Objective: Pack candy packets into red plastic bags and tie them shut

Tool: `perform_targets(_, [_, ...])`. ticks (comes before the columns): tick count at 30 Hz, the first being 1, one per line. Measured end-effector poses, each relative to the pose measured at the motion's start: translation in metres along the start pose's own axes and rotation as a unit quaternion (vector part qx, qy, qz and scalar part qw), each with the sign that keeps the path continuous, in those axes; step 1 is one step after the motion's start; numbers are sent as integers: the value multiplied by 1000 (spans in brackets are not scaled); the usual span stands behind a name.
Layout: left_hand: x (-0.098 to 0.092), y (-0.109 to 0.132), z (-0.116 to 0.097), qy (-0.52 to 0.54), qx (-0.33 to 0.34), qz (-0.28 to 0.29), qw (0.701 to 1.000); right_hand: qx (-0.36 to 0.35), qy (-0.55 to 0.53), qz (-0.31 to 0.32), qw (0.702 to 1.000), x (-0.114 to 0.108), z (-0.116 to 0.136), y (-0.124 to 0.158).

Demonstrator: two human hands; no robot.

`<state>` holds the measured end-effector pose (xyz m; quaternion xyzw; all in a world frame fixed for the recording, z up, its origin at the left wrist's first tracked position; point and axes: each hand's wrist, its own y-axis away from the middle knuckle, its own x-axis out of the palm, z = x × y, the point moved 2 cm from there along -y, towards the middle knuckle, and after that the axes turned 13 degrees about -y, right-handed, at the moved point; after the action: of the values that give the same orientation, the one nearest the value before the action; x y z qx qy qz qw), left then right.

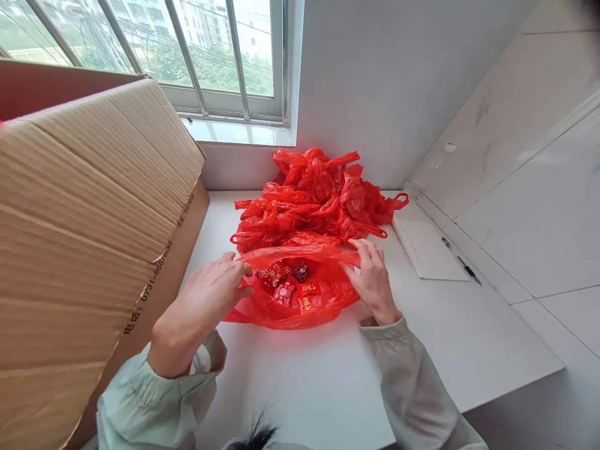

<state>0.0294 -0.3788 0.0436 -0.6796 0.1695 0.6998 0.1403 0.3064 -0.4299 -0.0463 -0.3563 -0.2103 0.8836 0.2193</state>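
In the head view, a red plastic bag (300, 322) lies on the white table with its mouth spread wide. Several small wrapped sweets (284, 292) in red, pink and dark wrappers rest inside it. My left hand (210, 287) is at the bag's left rim, fingers curled at the edge, thumb a little apart; its exact grip is partly hidden. On the opposite side, my right hand (372, 278) holds the right rim between thumb and fingers. The far rim looks stretched between both hands.
A heap of red plastic bags (323, 200) lies just behind, against the wall. An open cardboard box (94, 237) stands close on the left. To the right are a white notepad (429, 247) and a black pen (462, 261). A barred window (210, 62) is at the back.
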Motion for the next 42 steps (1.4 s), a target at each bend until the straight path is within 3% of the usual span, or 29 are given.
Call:
perform_targets(3, [-4, -1, -3, -63, -4, 59, 996, 117, -103, 116, 981, -1, -13, -2])
perform_targets(6, [-7, -7, -9, -28, 13, -28, 999, 181, -184, 186, 948, 1, -13, 1])
perform_targets(10, [-8, -15, -15, 58, 3, -125, 990, 193, -209, 204, 937, 6, -12, 3])
perform_targets(13, [-9, -18, -17, 85, 0, -129, 988, 177, -243, 151, 942, 8, -17, 0])
perform_targets(20, [-19, -10, -17, 82, 34, -108, 990, 128, -372, -116, 912, -6, -19, -2])
perform_targets(23, [-21, -4, -20, 86, 54, -105, 989, 124, -365, -153, 910, -11, -19, -2])
perform_targets(25, [-18, 0, -23, 86, 72, -91, 989, 146, -346, -101, 921, -11, -21, -3])
perform_targets(27, [-13, 4, -27, 80, 113, -55, 989, 170, -314, -5, 934, -12, -23, -5])
perform_targets(30, [-7, 11, -33, 80, 173, 1, 982, 156, -246, 93, 952, -17, -20, -6])
perform_targets(33, [-8, 13, -38, 63, 160, 21, 985, 106, -184, 93, 973, -22, -11, -6])
perform_targets(37, [-4, 8, -40, -14, 89, -9, 996, 72, -111, 86, 987, -15, 0, -1])
perform_targets(39, [6, 3, -39, -19, 58, -14, 998, 74, -91, 108, 987, -8, 2, 3])
perform_targets(42, [26, -3, -38, -12, 74, 24, 997, 83, -105, 170, 976, -3, 3, 7])
